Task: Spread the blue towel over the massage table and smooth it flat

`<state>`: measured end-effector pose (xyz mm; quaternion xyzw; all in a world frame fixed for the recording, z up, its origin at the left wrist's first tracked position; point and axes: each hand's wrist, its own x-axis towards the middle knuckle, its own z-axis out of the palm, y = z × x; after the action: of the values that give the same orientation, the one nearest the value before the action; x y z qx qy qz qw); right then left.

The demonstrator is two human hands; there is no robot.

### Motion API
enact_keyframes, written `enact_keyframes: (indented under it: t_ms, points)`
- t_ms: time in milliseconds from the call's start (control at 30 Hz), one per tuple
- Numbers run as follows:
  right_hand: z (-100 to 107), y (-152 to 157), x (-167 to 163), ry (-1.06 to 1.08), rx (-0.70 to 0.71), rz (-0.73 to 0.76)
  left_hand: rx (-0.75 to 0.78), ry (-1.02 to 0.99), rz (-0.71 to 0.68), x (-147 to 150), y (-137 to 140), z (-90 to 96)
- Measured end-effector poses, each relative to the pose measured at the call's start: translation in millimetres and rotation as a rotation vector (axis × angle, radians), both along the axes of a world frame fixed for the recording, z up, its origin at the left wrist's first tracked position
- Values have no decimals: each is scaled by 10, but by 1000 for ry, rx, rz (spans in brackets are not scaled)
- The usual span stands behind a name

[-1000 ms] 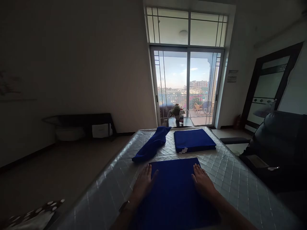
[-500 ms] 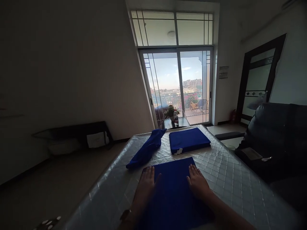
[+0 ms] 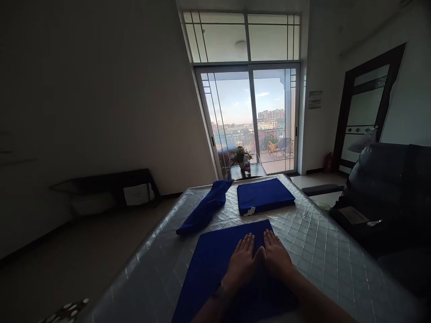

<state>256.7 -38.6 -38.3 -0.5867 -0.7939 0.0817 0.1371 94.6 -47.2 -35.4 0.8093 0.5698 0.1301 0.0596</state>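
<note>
Fingers (image 3: pixel 268 237) on blue cloth (image 3: pixel 208 264), plant (image 3: pixel 239 154) in pot (image 3: pixel 241 165)

1. The left grip (image 3: pixel 240 264) lies flat on a folded blue cloth (image 3: pixel 212 264), its thumb close to the right grip (image 3: pixel 276 256).
2. The right grip rests just beside it, near the cloth's right edge.
3. Ahead of both grips, on the silver-covered desk (image 3: pixel 319 237), lies another folded blue cloth (image 3: pixel 264 193).
4. Ahead and left of the left grip lies a bunched blue cloth (image 3: pixel 207 208).
5. Right of the right grip stands a black chair (image 3: pixel 397 188).
</note>
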Motion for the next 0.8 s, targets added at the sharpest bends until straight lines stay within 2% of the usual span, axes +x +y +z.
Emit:
enact_keyframes:
  t_ms: [167, 267, 367, 467, 800]
  points:
    - [101, -41, -11, 31, -76, -24, -78, 89, 158, -615, -235, 75]
    - [115, -46, -14, 17, -68, -26, -97, 148, 265, -1018, -375, 69]
    - [107, -43, -23, -11, -47, -33, -86, 153, 356, -1301, -492, 56]
    - [93, -38, -30, -28, -29, -41, -74, 132, 394, -1406, -552, 46]
    - [110, -30, -52, -72, -13, -49, -8, 76, 382, -1445, -524, -40]
